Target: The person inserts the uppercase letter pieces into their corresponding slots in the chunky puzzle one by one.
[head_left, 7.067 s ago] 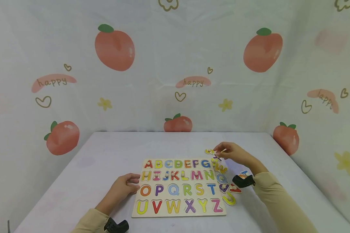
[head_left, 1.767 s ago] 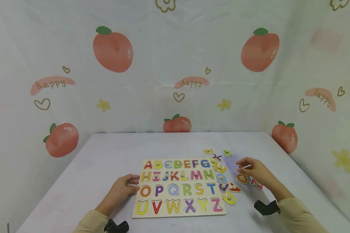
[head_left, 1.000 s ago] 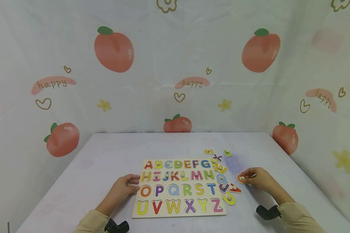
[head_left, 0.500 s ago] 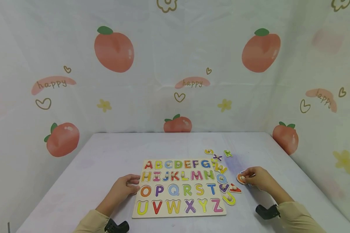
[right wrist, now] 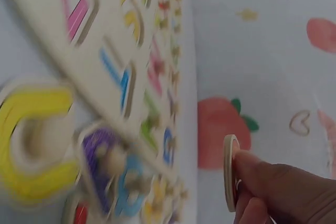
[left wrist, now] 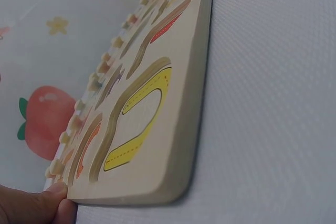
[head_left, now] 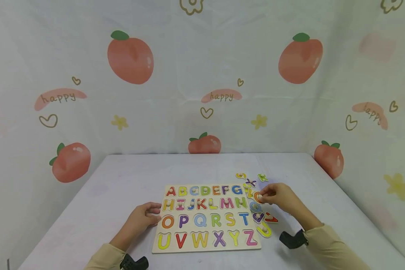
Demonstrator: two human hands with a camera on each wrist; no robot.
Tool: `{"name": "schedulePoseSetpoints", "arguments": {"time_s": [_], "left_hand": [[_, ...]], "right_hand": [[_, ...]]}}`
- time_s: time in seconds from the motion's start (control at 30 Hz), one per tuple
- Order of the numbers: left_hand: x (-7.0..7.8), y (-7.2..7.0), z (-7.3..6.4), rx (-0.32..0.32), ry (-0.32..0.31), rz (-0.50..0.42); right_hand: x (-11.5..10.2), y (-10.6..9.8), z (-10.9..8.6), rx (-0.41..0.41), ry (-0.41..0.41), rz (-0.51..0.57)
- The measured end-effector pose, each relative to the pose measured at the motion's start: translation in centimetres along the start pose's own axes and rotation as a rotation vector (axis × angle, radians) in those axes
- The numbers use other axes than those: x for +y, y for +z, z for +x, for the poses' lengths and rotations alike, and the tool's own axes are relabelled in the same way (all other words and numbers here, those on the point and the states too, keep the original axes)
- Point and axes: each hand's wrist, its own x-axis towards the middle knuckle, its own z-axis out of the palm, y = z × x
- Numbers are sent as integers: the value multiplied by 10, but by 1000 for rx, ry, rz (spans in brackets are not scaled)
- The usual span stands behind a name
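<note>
My right hand (head_left: 278, 195) pinches an orange letter O piece (head_left: 257, 197) between thumb and fingers, raised over the loose letters beside the board. In the right wrist view the O piece (right wrist: 229, 173) appears edge-on. The wooden alphabet board (head_left: 209, 248) lies flat; knobbed letters fill its top two rows, A to N, and the lower two rows show printed recesses. My left hand (head_left: 142, 219) rests its relaxed fingertips against the board's left edge, seen close up in the left wrist view at the board's corner (left wrist: 173, 192).
Right of the board lie loose letters: a yellow U (head_left: 264, 230), a purple P (head_left: 258, 218), a red V (head_left: 271, 218) and a blue Q (head_left: 255, 206). Farther back are a purple X (head_left: 251, 183), a green R (head_left: 262, 177) and a yellow S (head_left: 241, 175). My right forearm hides others.
An N with a knob now sits in its recess, and the green R lies farther right. My right hand has picked up the orange O and carried it left toward the board; my left hand stays.
</note>
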Motion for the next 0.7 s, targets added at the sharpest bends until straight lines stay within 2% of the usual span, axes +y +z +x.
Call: {"name": "schedulePoseSetpoints", "arguments": {"time_s": [0.27,0.57,0.7], "left_hand": [[-3,0,3,-5,4,15],[-2,0,2,-5,1,14],[-1,0,1,-5,-1,13]], "right_hand": [[-56,31,7,-40,-129,47],[-110,86,15,-142,-251,91],[-128,110,18,-189,-268,132]]}}
